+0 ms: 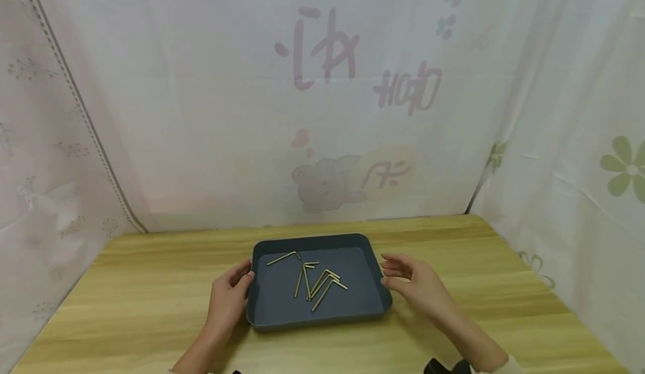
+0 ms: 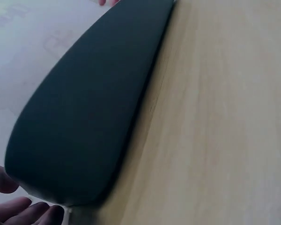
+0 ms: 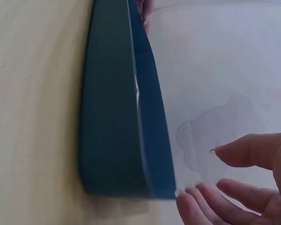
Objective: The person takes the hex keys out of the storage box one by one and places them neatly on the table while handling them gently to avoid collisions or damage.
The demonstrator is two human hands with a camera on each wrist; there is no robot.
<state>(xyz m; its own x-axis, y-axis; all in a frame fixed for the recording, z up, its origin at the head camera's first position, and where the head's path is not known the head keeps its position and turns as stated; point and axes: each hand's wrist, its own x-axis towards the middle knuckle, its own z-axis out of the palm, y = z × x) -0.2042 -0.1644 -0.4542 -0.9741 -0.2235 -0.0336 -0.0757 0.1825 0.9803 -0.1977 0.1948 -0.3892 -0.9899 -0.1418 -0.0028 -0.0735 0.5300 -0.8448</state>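
A dark blue-grey rectangular tray (image 1: 279,325) sits on the wooden table in the head view. Inside lie several brass-coloured L-shaped hex keys (image 1: 328,293), most of them bunched near the middle and one apart at the upper left. At the tray's left side is my left hand (image 1: 228,295), its fingertips and thumb right at the wall and rim, fingers relaxed. Beyond the right wall my right hand (image 1: 418,284) has its thumb and fingers spread apart, with nothing between them. The right wrist view shows those fingertips (image 3: 187,206) close by the tray's corner.
The wood-grain table (image 1: 151,284) reaches out on both sides of the tray. Pale printed curtains (image 1: 227,111) hang behind it and at the left and right. A black wrist device (image 1: 445,366) shows below the right forearm.
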